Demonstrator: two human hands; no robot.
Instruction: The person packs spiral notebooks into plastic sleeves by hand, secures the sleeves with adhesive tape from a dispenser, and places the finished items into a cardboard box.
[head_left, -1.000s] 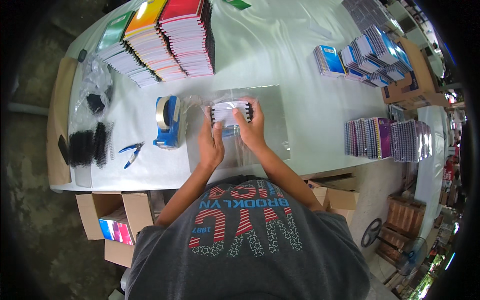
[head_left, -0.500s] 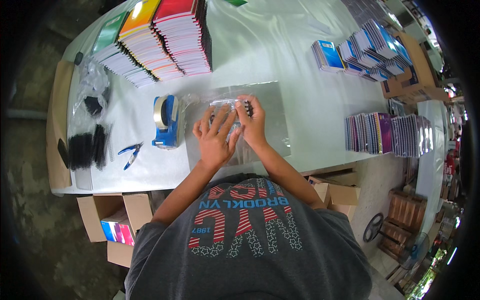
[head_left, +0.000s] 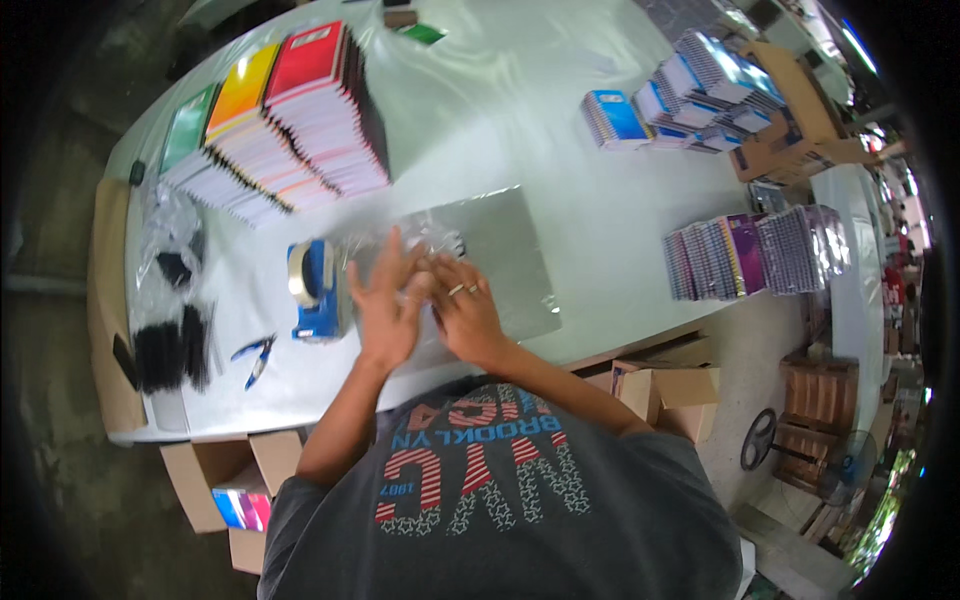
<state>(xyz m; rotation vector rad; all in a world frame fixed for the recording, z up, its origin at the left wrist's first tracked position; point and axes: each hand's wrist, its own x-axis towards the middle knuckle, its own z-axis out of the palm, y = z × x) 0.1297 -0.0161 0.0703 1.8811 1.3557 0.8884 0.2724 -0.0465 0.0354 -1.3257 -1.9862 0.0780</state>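
While both hands crowd over it, the notebook [head_left: 459, 244] lies mostly hidden from me on the grey sheet [head_left: 520, 285], a bit of dark binding showing at one o'clock. Crinkled film [head_left: 428, 233] lies just beside it. My left hand [head_left: 390, 297] is splayed wide, gripping nothing I can see; my right hand [head_left: 465, 305] (the one with the ring) has its fingers bent close by, and from this far off I cannot tell whether they pinch anything. At nine o'clock stands the tape dispenser [head_left: 318, 318]; at eight, the pliers [head_left: 259, 362]. Notebook stacks [head_left: 305, 130] rise at eleven, blue notebooks [head_left: 617, 119] sit at two, purple ones [head_left: 741, 255] at three.
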